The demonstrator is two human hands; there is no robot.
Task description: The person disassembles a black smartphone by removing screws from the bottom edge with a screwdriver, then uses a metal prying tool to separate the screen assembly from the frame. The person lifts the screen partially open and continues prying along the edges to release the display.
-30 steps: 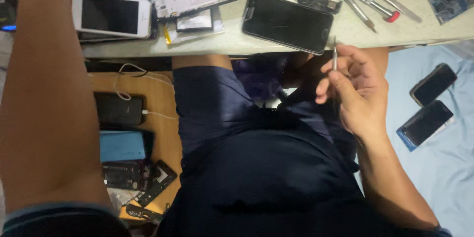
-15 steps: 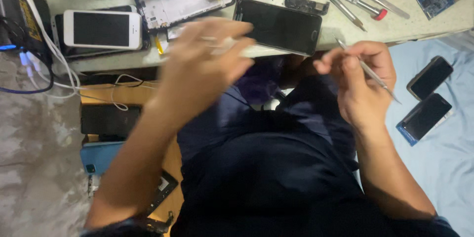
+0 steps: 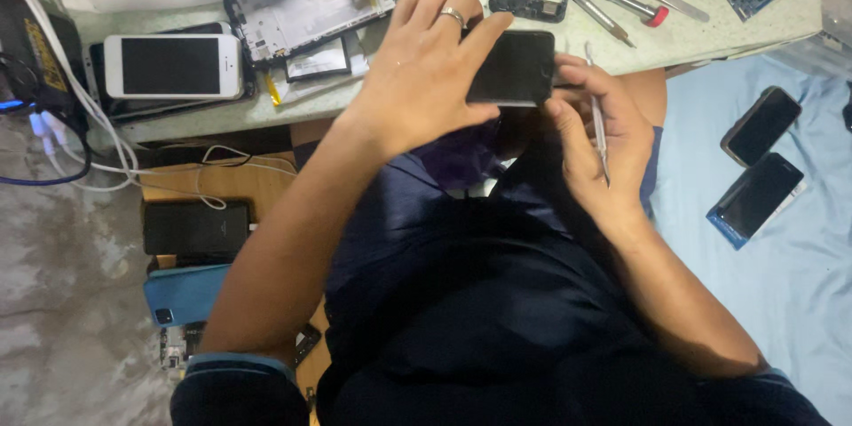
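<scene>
While both hands meet at the near edge of the bench [image 3: 710, 35], the left hand [image 3: 426, 80] grips a black phone [image 3: 515, 67] from above, long axis running left to right. Touching its right end, the right hand [image 3: 595, 142] is closed on a thin metal tool [image 3: 599, 129], held nearly upright. 1 white phone [image 3: 173, 67] lies well left.

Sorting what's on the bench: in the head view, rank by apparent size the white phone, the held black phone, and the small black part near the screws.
1. white phone
2. black phone, partly covered by the left hand, so the gap is unsure
3. small black part
</scene>
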